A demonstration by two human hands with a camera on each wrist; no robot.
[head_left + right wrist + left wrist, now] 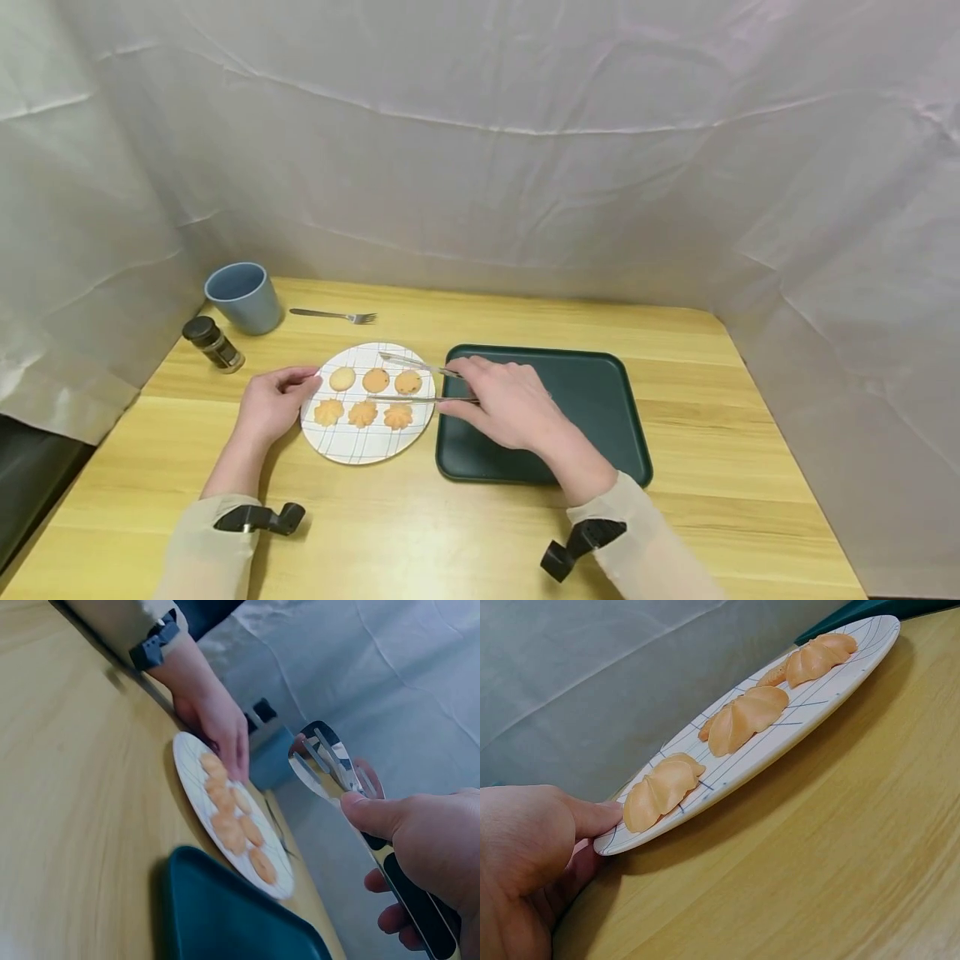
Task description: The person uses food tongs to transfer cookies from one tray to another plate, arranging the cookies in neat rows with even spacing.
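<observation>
A round white plate (pixel 352 450) with thin crossing lines bears two rows of cookies: round ones (pixel 376 381) at the back, ridged flower-shaped ones (pixel 362 413) in front. At the plate's left rim, my left hand (pixel 273 404) pinches the edge; the left wrist view shows the thumb (pixel 600 819) at the rim and other fingers lower down. My right hand (pixel 510 402) grips metal tongs (pixel 326 761) with slotted heads and dark handle parts. Their two arms are spread apart over the plate's right half, with nothing between the heads in the right wrist view.
Right of the plate lies a dark green tray (pixel 592 400), partly beneath my right hand. A blue-grey cup (pixel 255 304), a black-capped spice jar (pixel 216 346) and a fork (pixel 330 315) stand or lie at the back left. Pale cloth (pixel 480 167) hangs behind the table.
</observation>
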